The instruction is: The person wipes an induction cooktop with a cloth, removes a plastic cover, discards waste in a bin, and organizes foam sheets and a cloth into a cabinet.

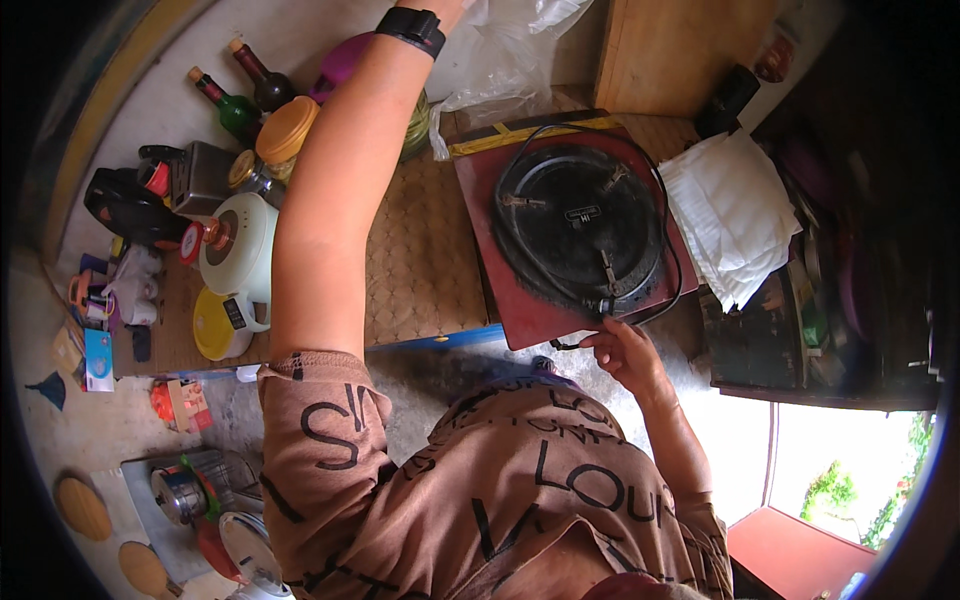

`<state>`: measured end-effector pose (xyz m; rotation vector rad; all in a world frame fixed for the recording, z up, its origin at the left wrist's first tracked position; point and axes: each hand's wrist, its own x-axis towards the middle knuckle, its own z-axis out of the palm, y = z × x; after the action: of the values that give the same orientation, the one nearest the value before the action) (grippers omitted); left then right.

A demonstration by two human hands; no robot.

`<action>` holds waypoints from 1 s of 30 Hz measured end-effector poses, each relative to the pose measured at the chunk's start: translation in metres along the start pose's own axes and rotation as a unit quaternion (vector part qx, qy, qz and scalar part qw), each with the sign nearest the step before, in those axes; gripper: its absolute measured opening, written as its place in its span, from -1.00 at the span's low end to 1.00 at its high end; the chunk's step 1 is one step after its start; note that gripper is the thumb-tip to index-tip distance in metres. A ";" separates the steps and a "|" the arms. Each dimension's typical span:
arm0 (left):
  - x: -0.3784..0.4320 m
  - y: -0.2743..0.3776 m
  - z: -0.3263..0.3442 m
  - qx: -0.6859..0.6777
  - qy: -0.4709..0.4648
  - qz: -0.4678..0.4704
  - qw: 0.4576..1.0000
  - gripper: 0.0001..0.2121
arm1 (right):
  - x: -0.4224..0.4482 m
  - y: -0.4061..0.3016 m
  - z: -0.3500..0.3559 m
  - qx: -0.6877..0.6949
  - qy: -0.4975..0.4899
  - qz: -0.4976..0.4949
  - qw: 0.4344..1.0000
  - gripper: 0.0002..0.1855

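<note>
My left hand is beyond the top edge of the view; only the forearm, with a black watch [411, 31] at the wrist, crosses above the table. My right hand [626, 354] is at the front edge of a dark red board [517, 326], its thumb and fingers closed on a black power cord [568, 345]. The cord loops around a round black pan-like appliance [581, 255] lying flat on the board. Three small metal brackets show on its surface. Yellow tape [517, 133] runs along the board's far edge.
White folded sheets [727, 202] lie right of the board, beside a dark cabinet [757, 330]. Clear plastic film [487, 67] hangs behind it. Left of my arm are a pale green kettle [238, 240], a jar with an orange lid [287, 129] and a green bottle [234, 111].
</note>
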<state>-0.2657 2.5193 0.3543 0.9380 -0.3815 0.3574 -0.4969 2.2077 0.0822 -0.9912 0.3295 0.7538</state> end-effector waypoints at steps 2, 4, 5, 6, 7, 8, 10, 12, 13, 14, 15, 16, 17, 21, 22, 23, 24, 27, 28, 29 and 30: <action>0.005 0.017 -0.013 -0.018 0.008 0.024 1.000 -0.73 | -0.008 -0.007 0.009 -0.024 -0.026 0.001 0.999 -0.66; -0.007 0.034 -0.008 -0.068 -0.030 0.028 0.997 -0.77 | -0.013 -0.011 -0.001 -0.079 -0.040 -0.004 0.996 -0.63; -0.018 0.038 -0.003 -0.070 -0.029 0.030 0.997 -0.77 | -0.016 -0.014 -0.008 -0.131 -0.056 -0.006 0.990 -0.60; -0.037 0.054 0.008 -0.035 -0.002 0.068 0.997 -0.79 | -0.022 -0.019 -0.007 -0.184 -0.096 -0.008 0.978 -0.58; -0.044 0.054 0.010 -0.013 0.022 0.097 0.995 -0.81 | -0.027 -0.025 -0.008 -0.187 -0.093 -0.008 0.978 -0.58; -0.049 0.064 0.003 0.014 0.007 0.132 0.991 -0.83 | -0.032 -0.032 -0.005 -0.228 -0.108 -0.009 0.968 -0.58; -0.056 0.080 -0.010 0.059 0.012 0.191 0.980 -0.84 | -0.038 -0.040 -0.003 -0.265 -0.139 -0.070 0.952 -0.60; -0.058 0.090 -0.015 0.123 0.030 0.285 0.950 -0.87 | -0.040 -0.050 0.012 -0.284 -0.119 -0.083 0.948 -0.62; -0.061 0.093 -0.019 0.124 0.033 0.288 0.949 -0.87 | -0.040 -0.056 0.023 -0.298 -0.100 -0.098 0.944 -0.63; -0.064 0.092 -0.020 0.189 0.054 0.293 0.936 -0.88 | -0.040 -0.065 0.034 -0.302 -0.104 -0.103 0.942 -0.68; -0.066 0.090 -0.021 0.253 0.076 0.297 0.918 -0.89 | -0.036 -0.068 0.042 -0.304 -0.100 -0.105 0.941 -0.68; -0.071 0.083 -0.021 0.261 0.088 0.265 0.924 -0.89 | -0.031 -0.070 0.049 -0.337 -0.091 -0.129 0.928 -0.69; -0.072 0.081 -0.031 0.266 0.069 0.278 0.921 -0.90 | -0.026 -0.074 0.059 -0.370 -0.090 -0.155 0.912 -0.70; -0.095 0.084 -0.031 0.263 0.073 0.264 0.925 -0.91 | 0.018 -0.105 0.106 -0.487 -0.004 -0.308 0.818 -0.64; -0.097 0.084 -0.029 0.246 0.061 0.263 0.931 -0.92 | 0.038 -0.118 0.110 -0.530 0.012 -0.349 0.773 -0.61; -0.099 0.084 -0.025 0.243 0.060 0.263 0.932 -0.92 | 0.058 -0.131 0.115 -0.584 0.038 -0.402 0.704 -0.57; -0.101 0.082 -0.019 0.229 0.064 0.258 0.936 -0.92 | 0.078 -0.145 0.117 -0.633 0.066 -0.450 0.627 -0.54; -0.104 0.084 -0.020 0.208 0.055 0.260 0.941 -0.92 | 0.146 -0.172 0.121 -0.647 0.065 -0.454 0.609 -0.47; -0.112 0.088 -0.017 0.194 0.061 0.229 0.952 -0.92 | 0.166 -0.177 0.123 -0.682 0.081 -0.440 0.579 -0.46; -0.118 0.094 -0.019 0.182 0.071 0.200 0.960 -0.92 | 0.184 -0.177 0.129 -0.714 0.092 -0.427 0.547 -0.44; -0.122 0.100 -0.028 0.183 0.076 0.203 0.959 -0.91 | 0.197 -0.173 0.139 -0.724 0.070 -0.451 0.517 -0.44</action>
<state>-0.4132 2.5812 0.3533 1.1846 -0.3718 0.8954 -0.2475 2.3514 0.1521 -2.5126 -0.9033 -0.2753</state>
